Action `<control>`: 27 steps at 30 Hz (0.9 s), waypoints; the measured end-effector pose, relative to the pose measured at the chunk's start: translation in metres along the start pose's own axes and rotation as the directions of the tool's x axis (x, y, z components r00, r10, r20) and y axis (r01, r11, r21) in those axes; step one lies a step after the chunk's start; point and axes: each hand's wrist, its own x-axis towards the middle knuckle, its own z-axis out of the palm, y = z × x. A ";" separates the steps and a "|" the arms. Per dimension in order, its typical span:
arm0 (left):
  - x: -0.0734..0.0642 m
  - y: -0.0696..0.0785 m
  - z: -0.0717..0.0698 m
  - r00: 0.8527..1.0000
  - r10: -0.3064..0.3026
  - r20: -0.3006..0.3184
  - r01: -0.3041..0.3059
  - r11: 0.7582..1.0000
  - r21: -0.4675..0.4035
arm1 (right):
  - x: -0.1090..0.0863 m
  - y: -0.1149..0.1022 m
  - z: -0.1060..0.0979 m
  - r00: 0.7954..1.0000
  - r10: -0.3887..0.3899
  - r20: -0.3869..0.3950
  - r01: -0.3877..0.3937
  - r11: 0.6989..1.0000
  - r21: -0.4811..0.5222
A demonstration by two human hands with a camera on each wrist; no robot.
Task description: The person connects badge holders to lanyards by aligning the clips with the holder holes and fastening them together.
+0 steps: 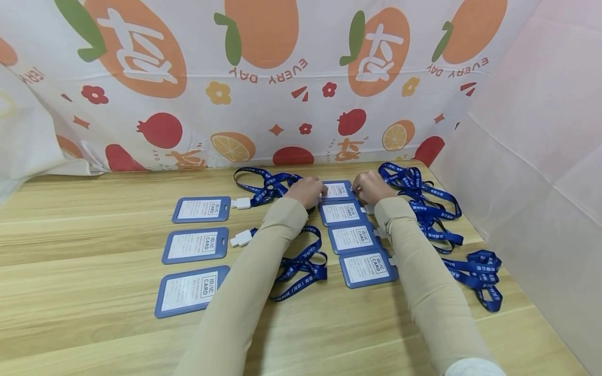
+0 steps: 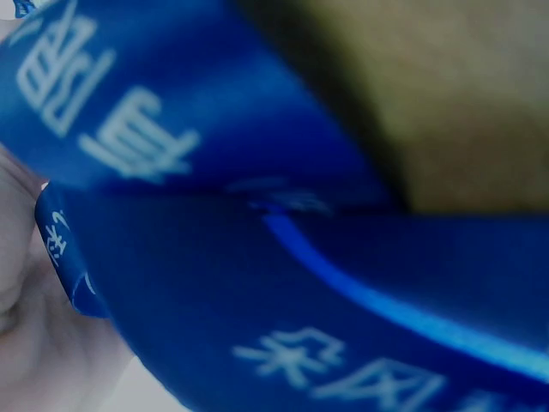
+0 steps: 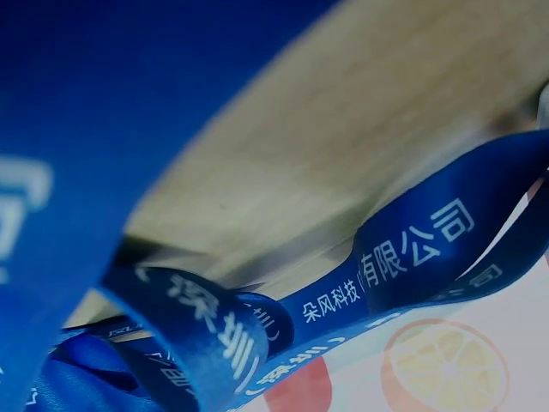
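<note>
A blue ID card holder (image 1: 337, 190) lies at the far end of a column of similar holders, with both hands at it. My left hand (image 1: 307, 192) grips its left edge with bent fingers. At its right end, by the clip, the fingers of my right hand (image 1: 373, 188) pinch the border. Directly below it in the column is another holder (image 1: 343, 212). Blue lanyard ribbon (image 2: 171, 249) with white lettering fills most of the left wrist view, part of the left hand showing at the left. In the right wrist view, lanyard loops (image 3: 412, 232) hang close to the camera.
Three more holders (image 1: 196, 246) form a column at the left, their lanyards (image 1: 301, 266) trailing right, partly under the left forearm. Bunched lanyards (image 1: 437, 203) lie along the right side. A fruit-print cloth (image 1: 263, 120) stands behind the wooden table (image 1: 84, 250); a pale sheet (image 1: 527, 156) bounds the right.
</note>
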 end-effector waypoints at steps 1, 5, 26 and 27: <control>0.000 0.000 0.000 1.000 0.000 0.000 0.000 1.000 0.001 | 0.000 0.000 0.000 1.000 0.003 0.004 -0.003 1.000 -0.001; 0.001 0.000 0.000 1.000 0.000 0.002 0.000 1.000 0.008 | 0.001 0.000 0.000 1.000 0.015 0.022 -0.015 1.000 -0.007; 0.002 0.000 0.001 1.000 -0.003 0.000 0.003 1.000 0.017 | 0.000 -0.004 -0.003 1.000 -0.001 0.023 0.001 1.000 -0.015; 0.002 0.000 0.001 1.000 -0.002 -0.001 0.002 1.000 0.018 | 0.000 -0.003 -0.003 1.000 -0.008 0.021 0.009 1.000 -0.016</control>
